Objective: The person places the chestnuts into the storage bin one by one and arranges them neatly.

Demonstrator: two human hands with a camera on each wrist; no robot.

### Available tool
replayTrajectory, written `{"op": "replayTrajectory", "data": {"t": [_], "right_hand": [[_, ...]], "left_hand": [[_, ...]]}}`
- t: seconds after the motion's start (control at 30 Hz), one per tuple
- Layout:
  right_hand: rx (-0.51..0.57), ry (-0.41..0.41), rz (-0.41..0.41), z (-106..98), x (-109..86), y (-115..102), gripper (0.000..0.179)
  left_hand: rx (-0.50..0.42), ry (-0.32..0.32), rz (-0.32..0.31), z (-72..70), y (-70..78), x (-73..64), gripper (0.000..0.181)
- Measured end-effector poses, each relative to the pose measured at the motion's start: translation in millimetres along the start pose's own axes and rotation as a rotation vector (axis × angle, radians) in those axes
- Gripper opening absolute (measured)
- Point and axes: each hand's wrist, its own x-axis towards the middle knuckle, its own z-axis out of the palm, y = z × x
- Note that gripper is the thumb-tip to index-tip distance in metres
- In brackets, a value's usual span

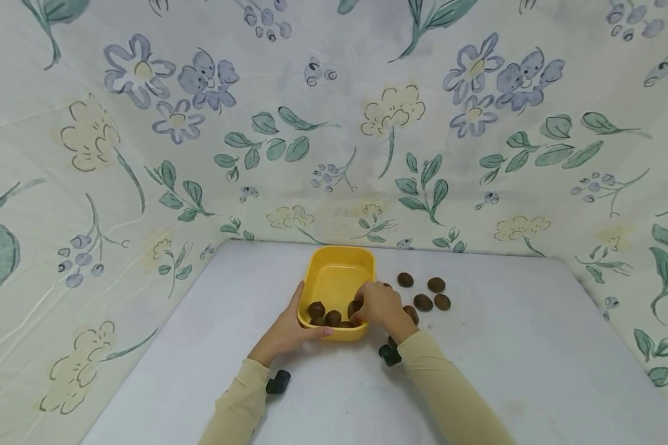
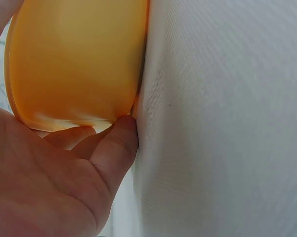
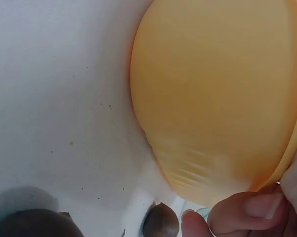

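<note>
A yellow tray (image 1: 339, 281) with rounded corners sits on the white table, several brown chestnuts (image 1: 333, 318) gathered at its near end. My left hand (image 1: 286, 334) grips its near left corner, thumb along the front wall and fingers up the left side. In the left wrist view, fingers (image 2: 116, 148) lie against the tray's lower wall (image 2: 79, 64). My right hand (image 1: 380, 304) reaches over the right rim, with a chestnut (image 1: 354, 307) pinched at its fingertips inside the tray. That chestnut is hidden in the right wrist view, where curled fingers (image 3: 252, 212) show at the rim.
Several loose chestnuts (image 1: 423, 302) lie on the table (image 1: 512, 346) to the right of the tray, some partly behind my right hand and wrist. One chestnut (image 3: 160, 220) shows close to the tray in the right wrist view. A flowered cloth (image 1: 334, 123) hangs behind and at both sides.
</note>
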Motion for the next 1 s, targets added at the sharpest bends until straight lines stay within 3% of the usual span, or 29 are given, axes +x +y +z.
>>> {"op": "replayTrajectory", "data": {"t": [0.23,0.43,0.7,0.9,1.0], "right_hand": [[0.006,0.018,-0.024,1,-3.4,1,0.041],[0.124,0.096,-0.069,-5,-10.8,12,0.046],[0.365,0.310,-0.076,-38,-26.5,53,0.038],[0.447,0.478,-0.088,-55,-33.5,96,0.030],[0.478,0.521,-0.046,-58,-37.4,115,0.029]], "left_hand": [[-0.008,-0.003,-0.001,1.2,-2.1,-0.1,0.137],[-0.008,-0.006,0.014,1.0,-2.8,1.0,0.137],[-0.003,0.000,0.016,0.3,-0.4,0.4,0.138],[-0.002,-0.001,-0.001,0.9,-0.2,0.7,0.138],[-0.006,-0.006,-0.001,1.2,-0.6,1.0,0.138]]}}
